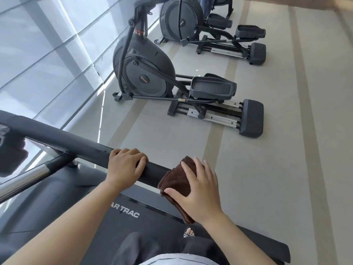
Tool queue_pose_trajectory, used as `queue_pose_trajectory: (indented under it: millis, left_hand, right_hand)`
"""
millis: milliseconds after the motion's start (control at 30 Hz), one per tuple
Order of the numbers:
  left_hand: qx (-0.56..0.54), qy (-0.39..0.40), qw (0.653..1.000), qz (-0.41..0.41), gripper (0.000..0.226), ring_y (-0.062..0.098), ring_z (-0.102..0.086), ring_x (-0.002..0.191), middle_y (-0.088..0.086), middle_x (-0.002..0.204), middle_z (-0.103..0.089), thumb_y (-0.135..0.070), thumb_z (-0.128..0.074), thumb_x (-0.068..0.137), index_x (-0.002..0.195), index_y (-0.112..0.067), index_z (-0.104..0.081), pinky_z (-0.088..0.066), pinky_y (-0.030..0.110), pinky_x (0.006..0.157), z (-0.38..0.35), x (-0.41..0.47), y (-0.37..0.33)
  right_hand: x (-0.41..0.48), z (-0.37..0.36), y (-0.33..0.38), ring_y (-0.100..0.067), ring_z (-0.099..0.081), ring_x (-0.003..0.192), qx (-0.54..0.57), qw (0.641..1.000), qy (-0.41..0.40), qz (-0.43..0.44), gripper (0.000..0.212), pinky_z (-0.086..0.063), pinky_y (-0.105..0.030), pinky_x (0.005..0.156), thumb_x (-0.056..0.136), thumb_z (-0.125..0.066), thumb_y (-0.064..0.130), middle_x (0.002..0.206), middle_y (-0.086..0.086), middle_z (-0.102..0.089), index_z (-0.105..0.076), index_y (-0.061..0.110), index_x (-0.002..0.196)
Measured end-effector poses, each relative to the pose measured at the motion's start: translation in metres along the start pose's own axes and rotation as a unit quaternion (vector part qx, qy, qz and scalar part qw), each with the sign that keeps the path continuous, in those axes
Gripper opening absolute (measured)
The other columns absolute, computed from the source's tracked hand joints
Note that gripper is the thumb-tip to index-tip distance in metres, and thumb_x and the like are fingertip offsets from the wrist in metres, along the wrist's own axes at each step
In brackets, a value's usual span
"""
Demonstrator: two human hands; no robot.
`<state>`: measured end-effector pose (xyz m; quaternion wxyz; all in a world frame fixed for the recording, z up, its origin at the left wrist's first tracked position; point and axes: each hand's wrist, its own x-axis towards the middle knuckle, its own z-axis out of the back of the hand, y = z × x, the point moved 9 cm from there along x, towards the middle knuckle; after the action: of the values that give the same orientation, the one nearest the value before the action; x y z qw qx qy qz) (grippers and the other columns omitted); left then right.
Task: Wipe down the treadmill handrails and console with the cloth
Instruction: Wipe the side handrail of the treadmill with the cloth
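A black padded treadmill handrail [76, 144] runs from the upper left down toward the lower middle. My left hand [124, 166] rests on top of it with fingers curled over the rail. A folded dark brown cloth [175, 180] is draped over the rail's end just to the right. My right hand [200, 190] presses flat on the cloth, fingers spread. The console [11, 150] shows only as a dark edge at the far left. The treadmill belt [122, 217] lies below.
Two dark grey elliptical trainers [152, 77] [183, 18] stand on the pale striped floor [286, 131] beyond the rail. A wall of windows [38, 54] fills the left. A chrome upright tube [23, 178] sits under the rail. My foot in a sandal [189, 232] is on the deck.
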<state>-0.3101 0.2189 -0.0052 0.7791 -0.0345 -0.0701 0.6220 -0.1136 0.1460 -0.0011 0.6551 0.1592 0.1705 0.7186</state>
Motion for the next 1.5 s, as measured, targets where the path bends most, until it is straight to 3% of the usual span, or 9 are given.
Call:
queue_pose_trajectory:
  millis: [133, 267, 433, 567, 700, 1000, 1300, 1400, 1500]
  left_hand:
    - [-0.021, 0.041, 0.999, -0.019, 0.051, 0.013, -0.056, 0.091, -0.014, 0.101, -0.064, -0.046, -0.015, 0.088, 0.091, -0.034, -0.065, -0.029, 0.035, 0.089, -0.005, 0.004, 0.003]
    - [-0.055, 0.04, 0.997, -0.024, 0.042, 0.016, -0.058, 0.093, -0.011, 0.1, -0.065, -0.045, -0.028, 0.089, 0.093, -0.03, -0.066, -0.032, 0.04, 0.095, 0.001, 0.013, 0.025]
    - [-0.018, 0.064, 0.997, -0.044, 0.036, 0.02, -0.059, 0.091, -0.007, 0.094, -0.066, -0.042, -0.034, 0.094, 0.088, -0.028, -0.066, -0.031, 0.049, 0.1, 0.009, 0.024, 0.087]
    - [-0.013, 0.089, 0.993, -0.081, 0.055, 0.02, -0.059, 0.081, -0.005, 0.086, -0.065, -0.053, -0.018, 0.088, 0.084, -0.026, -0.065, -0.042, 0.038, 0.081, 0.012, 0.034, 0.137]
    - [-0.001, 0.058, 0.99, -0.128, 0.055, 0.019, -0.06, 0.071, -0.008, 0.078, -0.063, -0.053, -0.016, 0.086, 0.078, -0.028, -0.064, -0.031, 0.029, 0.054, 0.014, 0.037, 0.137]
    - [-0.023, 0.106, 0.978, -0.179, 0.044, 0.022, -0.056, 0.075, -0.002, 0.085, -0.06, -0.048, -0.025, 0.095, 0.09, -0.025, -0.063, -0.033, 0.031, 0.058, 0.008, 0.039, 0.136]
    - [-0.045, 0.112, 0.972, -0.202, 0.045, 0.02, -0.055, 0.067, -0.005, 0.074, -0.059, -0.052, -0.029, 0.09, 0.084, -0.026, -0.065, -0.035, 0.029, 0.053, 0.005, 0.049, 0.146]
    - [-0.05, 0.108, 0.973, -0.2, 0.044, 0.021, -0.055, 0.067, -0.005, 0.075, -0.06, -0.053, -0.029, 0.09, 0.085, -0.027, -0.065, -0.035, 0.029, 0.052, 0.005, 0.051, 0.148]
    - [-0.047, 0.114, 0.972, -0.198, 0.045, 0.022, -0.058, 0.07, -0.005, 0.079, -0.062, -0.054, -0.028, 0.09, 0.088, -0.028, -0.065, -0.039, 0.029, 0.055, 0.004, 0.051, 0.146]
  right_hand:
    - [-0.002, -0.001, 0.004, -0.032, -0.044, 0.125, -0.038, 0.996, -0.038, -0.074, 0.072, -0.038, -0.054, 0.099, 0.077, -0.038, 0.077, 0.137, -0.007, -0.052, -0.055, 0.028, 0.127]
    - [0.014, -0.005, 0.033, -0.029, -0.058, 0.112, -0.061, 0.995, -0.073, -0.024, 0.059, -0.045, -0.05, 0.093, 0.079, -0.058, 0.059, 0.124, -0.005, -0.063, -0.06, 0.016, 0.12]
    - [0.053, -0.035, 0.098, -0.026, -0.052, 0.12, -0.031, 0.999, -0.028, 0.015, 0.067, -0.037, -0.047, 0.103, 0.084, -0.055, 0.055, 0.133, -0.006, -0.057, -0.047, 0.01, 0.133]
    - [0.043, -0.037, 0.096, -0.024, -0.05, 0.124, -0.051, 0.998, -0.032, 0.023, 0.068, -0.036, -0.042, 0.105, 0.085, -0.049, 0.059, 0.135, -0.005, -0.055, -0.045, 0.012, 0.134]
    - [0.04, -0.032, 0.107, -0.025, -0.059, 0.111, -0.093, 0.987, -0.126, -0.034, 0.057, -0.043, -0.044, 0.096, 0.085, -0.048, 0.057, 0.122, -0.004, -0.064, -0.059, 0.013, 0.119]
    - [0.045, -0.055, 0.14, -0.024, -0.052, 0.118, -0.087, 0.987, -0.132, -0.002, 0.048, -0.034, -0.038, 0.101, 0.084, -0.054, 0.054, 0.125, -0.003, -0.058, -0.056, 0.016, 0.113]
    - [0.063, -0.055, 0.141, -0.023, -0.048, 0.121, -0.097, 0.971, -0.162, -0.146, 0.071, -0.033, -0.048, 0.102, 0.075, -0.043, 0.073, 0.13, 0.001, -0.056, -0.053, 0.023, 0.124]
    - [0.064, -0.057, 0.139, -0.037, -0.043, 0.125, -0.128, 0.952, -0.17, -0.22, 0.068, -0.033, -0.057, 0.099, 0.075, -0.039, 0.076, 0.134, -0.007, -0.055, -0.062, 0.028, 0.117]
    - [0.072, -0.058, 0.143, -0.032, -0.049, 0.116, -0.125, 0.949, -0.176, -0.228, 0.058, -0.038, -0.048, 0.093, 0.075, -0.043, 0.072, 0.118, 0.0, -0.065, -0.067, 0.029, 0.105]
